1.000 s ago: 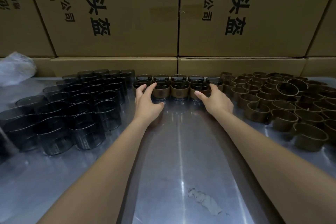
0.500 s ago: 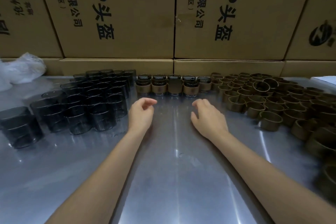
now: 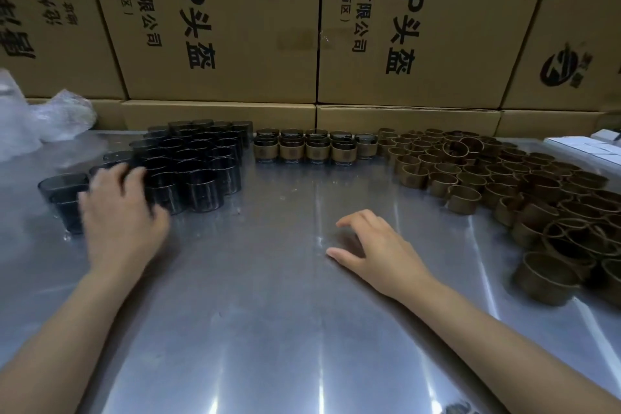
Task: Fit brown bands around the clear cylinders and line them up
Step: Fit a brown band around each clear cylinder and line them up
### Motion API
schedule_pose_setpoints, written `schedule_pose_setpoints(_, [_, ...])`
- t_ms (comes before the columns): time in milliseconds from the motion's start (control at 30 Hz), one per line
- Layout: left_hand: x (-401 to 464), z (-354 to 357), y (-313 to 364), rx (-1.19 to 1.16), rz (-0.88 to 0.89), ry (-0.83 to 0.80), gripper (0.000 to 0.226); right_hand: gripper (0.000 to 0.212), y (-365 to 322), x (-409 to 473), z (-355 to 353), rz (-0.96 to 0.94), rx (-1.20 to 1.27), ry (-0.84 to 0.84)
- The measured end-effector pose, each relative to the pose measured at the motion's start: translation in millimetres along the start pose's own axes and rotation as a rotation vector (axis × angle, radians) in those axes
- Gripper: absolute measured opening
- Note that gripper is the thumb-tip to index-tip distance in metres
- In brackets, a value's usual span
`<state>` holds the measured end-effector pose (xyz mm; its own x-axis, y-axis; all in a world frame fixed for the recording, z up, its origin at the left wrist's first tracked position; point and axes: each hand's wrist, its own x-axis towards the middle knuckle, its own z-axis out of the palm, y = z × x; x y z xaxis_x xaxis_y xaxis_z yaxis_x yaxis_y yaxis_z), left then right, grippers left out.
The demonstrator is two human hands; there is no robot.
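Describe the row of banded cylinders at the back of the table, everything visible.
The banded cylinders stand upright in a tight group at the back edge of the metal table, between the bare dark cylinders and the loose brown bands. Each is clear, smoky glass or plastic with a tan band round its lower part. They look to stand two rows deep. Neither hand touches them.

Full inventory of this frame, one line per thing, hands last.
clear cylinders: dozens, dark smoky, unbanded, packed cluster at far left of table
banded cylinders: about ten, brown-wrapped, two rows at far centre
brown bands: many, loose pile at right
table: one, shiny metal
cardboard boxes: several, tan with black print, stacked behind
plastic bag: one, clear, crumpled, far left
white boxes: few, far right edge
left hand: blurred, at the cylinders' near-left edge; grip unclear
right hand: empty, fingers loosely curled over table
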<state>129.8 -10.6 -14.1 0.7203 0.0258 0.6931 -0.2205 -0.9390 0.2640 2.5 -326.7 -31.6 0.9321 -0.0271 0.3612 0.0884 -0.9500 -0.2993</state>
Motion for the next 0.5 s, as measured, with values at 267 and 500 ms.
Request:
schedule_pose_setpoints(267, [2,-1,-23,0.184,-0.29,-0.086,0.031,0.047,-1,1,-4,0.04,0.013,-0.012])
schedule_pose_setpoints(500, [-31,-19,69,0.032,0.126,-0.239,0.031,0.043,1,3,-4,0.036,0.0,-0.03])
